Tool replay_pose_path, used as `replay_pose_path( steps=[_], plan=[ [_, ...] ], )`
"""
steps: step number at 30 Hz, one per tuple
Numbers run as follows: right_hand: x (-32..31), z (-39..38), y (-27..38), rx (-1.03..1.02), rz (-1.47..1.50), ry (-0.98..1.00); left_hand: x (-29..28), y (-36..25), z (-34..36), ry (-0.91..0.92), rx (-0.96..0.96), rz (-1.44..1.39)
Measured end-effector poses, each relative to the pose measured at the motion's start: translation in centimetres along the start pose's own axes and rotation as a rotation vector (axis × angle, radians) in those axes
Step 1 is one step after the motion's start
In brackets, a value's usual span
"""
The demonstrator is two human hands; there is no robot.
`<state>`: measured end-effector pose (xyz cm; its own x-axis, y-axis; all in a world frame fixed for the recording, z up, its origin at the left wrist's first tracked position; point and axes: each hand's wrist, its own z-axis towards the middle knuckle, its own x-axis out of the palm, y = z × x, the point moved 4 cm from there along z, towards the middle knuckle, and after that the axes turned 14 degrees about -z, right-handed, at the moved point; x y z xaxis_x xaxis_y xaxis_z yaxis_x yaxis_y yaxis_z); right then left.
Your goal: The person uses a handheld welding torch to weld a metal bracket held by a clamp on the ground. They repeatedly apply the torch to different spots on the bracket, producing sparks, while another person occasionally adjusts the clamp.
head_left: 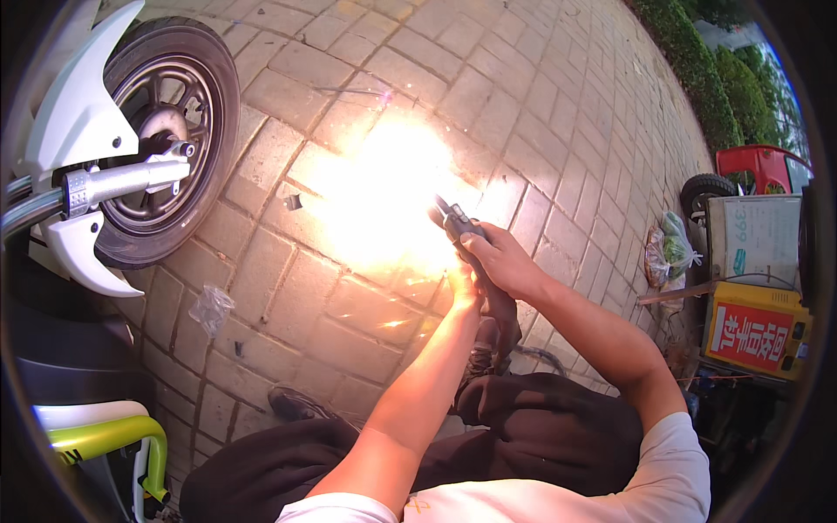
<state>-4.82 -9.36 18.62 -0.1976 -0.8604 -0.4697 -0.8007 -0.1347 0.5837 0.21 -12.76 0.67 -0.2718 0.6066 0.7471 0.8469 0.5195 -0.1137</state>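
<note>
My right hand is wrapped round a dark, long-bodied hand tool, whose exact kind I cannot make out. Its front end runs into a blinding white glare over the paving, and orange spark streaks show below the glare. My left hand is right beside the tool, on its left and lower side. Its fingers are washed out and partly hidden, so whether it grips the tool or another piece does not show. Whatever lies inside the glare is hidden.
At left stands a two-wheeled vehicle's front wheel with a white fender. A clear plastic wrapper lies on the brick paving. To the right are plastic bags, a yellow box and a red vehicle.
</note>
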Motion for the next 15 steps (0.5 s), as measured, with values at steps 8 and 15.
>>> replay_pose_path(
  steps=[8,15],
  plan=[
    [-0.3,-0.3,-0.5,-0.015,-0.035,-0.033,-0.5,0.1,0.8,-0.029,-0.006,-0.142],
    [0.0,0.3,-1.6,-0.011,0.134,-0.021,-0.5,0.5,1.3,0.041,0.052,-0.177]
  ],
)
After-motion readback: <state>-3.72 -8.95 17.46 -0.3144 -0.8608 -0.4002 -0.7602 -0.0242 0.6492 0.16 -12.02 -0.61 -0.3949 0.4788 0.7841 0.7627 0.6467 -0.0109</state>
